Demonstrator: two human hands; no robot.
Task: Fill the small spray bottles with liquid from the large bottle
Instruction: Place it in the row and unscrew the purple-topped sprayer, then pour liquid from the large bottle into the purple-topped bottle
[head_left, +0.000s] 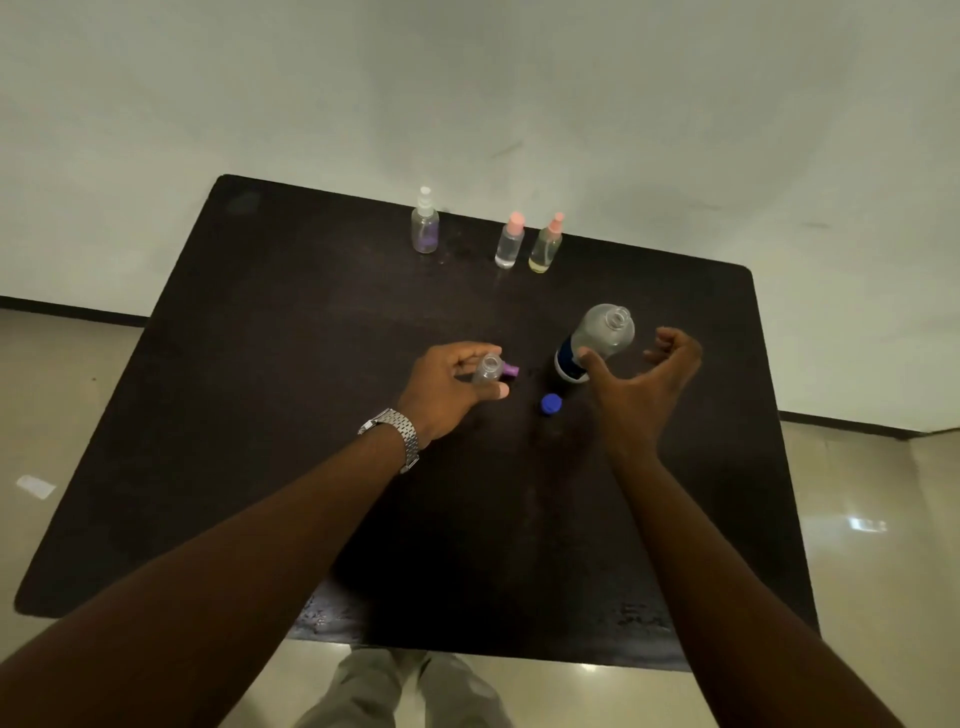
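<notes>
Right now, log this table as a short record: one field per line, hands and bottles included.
left hand: grips small open bottle, spray top off
purple spray top: on table beside that bottle
right hand: open, next to large bottle, not gripping
large bottle: upright, uncapped
blue cap: lying on table
far edge: three capped spray bottles standing
wristwatch: on left wrist

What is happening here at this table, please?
A person is refilling small spray bottles. The left hand holds an uncapped small bottle upright on the dark table, with its purple sprayer top lying beside it. The right hand is open, next to the large bottle, whose blue cap lies on the table. Three capped spray bottles stand at the far edge.
</notes>
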